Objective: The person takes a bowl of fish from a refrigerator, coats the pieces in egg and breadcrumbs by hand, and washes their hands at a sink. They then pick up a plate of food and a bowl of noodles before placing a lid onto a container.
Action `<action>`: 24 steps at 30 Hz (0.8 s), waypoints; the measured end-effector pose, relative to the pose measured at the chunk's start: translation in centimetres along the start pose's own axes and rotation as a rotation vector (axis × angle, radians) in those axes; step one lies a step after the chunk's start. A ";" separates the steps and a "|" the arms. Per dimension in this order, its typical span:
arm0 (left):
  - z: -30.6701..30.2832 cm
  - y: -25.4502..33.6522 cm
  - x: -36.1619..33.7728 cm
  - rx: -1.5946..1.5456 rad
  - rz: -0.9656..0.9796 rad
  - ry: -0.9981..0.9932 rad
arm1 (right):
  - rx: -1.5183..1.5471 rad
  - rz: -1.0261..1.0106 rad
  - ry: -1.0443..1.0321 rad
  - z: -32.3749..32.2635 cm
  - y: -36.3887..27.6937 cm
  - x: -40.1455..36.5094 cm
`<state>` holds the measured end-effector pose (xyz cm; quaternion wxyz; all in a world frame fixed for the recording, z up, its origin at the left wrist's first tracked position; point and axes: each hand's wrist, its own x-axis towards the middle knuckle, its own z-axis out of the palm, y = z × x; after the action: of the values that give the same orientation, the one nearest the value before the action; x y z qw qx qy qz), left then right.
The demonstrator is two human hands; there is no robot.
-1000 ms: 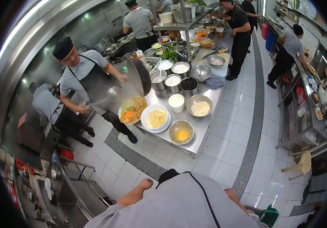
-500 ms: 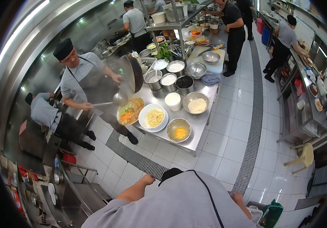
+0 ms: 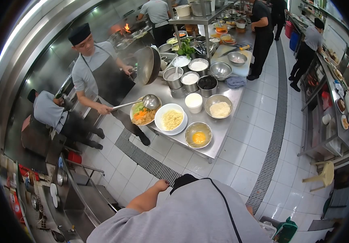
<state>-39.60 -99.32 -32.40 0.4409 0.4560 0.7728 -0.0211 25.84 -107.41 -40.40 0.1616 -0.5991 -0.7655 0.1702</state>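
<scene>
My left hand (image 3: 162, 185) is held low over the tiled floor, its fingers curled in, away from the table; whether anything is in them is too small to tell. Of my right hand (image 3: 250, 209) only a sliver shows beside my shirt, its fingers hidden. Ahead on the steel table (image 3: 230, 115) stand a bowl with egg yolk (image 3: 199, 137), a white bowl of noodles (image 3: 171, 119), a plate of vegetables and noodles (image 3: 143, 115) and a bowl of pale flour-like stuff (image 3: 219, 107). A co-worker's ladle (image 3: 150, 102) hangs over the plate.
A co-worker (image 3: 101, 65) stands left of the table, tilting a wok (image 3: 147, 65). Metal pots and a shelf (image 3: 207, 18) stand farther back. A floor drain (image 3: 269, 154) runs along the right. Near the right counter is a yellow stool (image 3: 324, 175). Other people work around.
The co-worker's ladle has moved right over the plate, and the wok has shifted up and right. The table sits farther right in view. Less of my right hand shows. A flame is visible behind.
</scene>
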 end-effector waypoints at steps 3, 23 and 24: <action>0.7 -1.7 0.1 -0.024 -0.014 0.031 | 0.483 0.462 -0.287 0.1 2.0 3.0; 2.4 -6.0 0.0 -0.110 -0.053 0.004 | 0.591 0.939 -0.458 -3.2 -2.3 8.8; 2.3 -5.7 0.1 -0.109 -0.052 0.001 | 0.607 0.940 -0.443 -3.1 -2.6 8.8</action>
<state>-42.28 -103.55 -36.00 0.4642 0.4110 0.7846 0.0098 23.00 -99.19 -36.11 0.0695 -0.7508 -0.3511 0.5551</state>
